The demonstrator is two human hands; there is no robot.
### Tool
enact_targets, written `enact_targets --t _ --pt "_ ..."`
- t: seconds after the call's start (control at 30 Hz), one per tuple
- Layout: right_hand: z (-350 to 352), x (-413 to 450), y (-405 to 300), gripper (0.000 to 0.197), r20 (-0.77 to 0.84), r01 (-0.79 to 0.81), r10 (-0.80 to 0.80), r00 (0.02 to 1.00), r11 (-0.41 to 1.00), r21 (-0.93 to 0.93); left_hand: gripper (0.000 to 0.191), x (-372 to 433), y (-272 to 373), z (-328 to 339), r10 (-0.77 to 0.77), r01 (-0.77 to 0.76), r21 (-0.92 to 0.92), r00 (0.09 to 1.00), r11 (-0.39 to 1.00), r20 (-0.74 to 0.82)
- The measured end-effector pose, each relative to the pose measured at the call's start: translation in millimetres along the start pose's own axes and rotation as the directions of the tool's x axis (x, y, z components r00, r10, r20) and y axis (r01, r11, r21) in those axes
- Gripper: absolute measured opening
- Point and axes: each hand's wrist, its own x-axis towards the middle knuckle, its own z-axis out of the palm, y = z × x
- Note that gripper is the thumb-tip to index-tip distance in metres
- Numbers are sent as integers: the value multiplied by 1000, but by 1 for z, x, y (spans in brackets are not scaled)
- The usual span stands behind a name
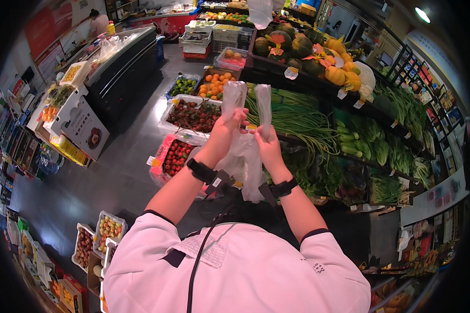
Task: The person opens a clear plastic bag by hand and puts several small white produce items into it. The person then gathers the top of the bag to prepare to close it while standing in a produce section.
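Note:
My left hand (235, 121) grips one bunched side of a clear plastic bag (244, 156), and that gathered plastic stands up above my fingers. A second gathered strip rises from my right hand (267, 135), pinched between thumb and fingers. Between and below my hands the bag hangs down, crumpled and see-through, and I see nothing inside it. Both hands are held up in front of my chest, a short way apart. Behind them lie long green bean-like stalks (293, 117) and a white crate of dark red fruit with twigs (192, 115).
Small red fruit (177, 156) fills a pink-lined box at left. Beyond are crates of oranges (215, 84) and green citrus (183, 86). Pumpkins (301, 47) sit on the upper shelf, and leafy greens (380, 144) line the right. A person (98, 23) is behind the far-left counter (121, 74).

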Motion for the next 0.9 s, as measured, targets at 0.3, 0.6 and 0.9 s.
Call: enact_targets --t 0.3,0.6,0.9 --pt "30 1 -49 27 39 216 -216 976 909 -358 43 -3 -2 20 66 -117 292 982 949 178" --pt "11 -5 -40 53 262 367 -309 914 906 -211 36 10 11 26 -37 2 293 993 956 113" --pt "22 -14 -38 52 228 70 -9 974 963 -261 33 -2 23 36 -158 30 451 956 892 249"
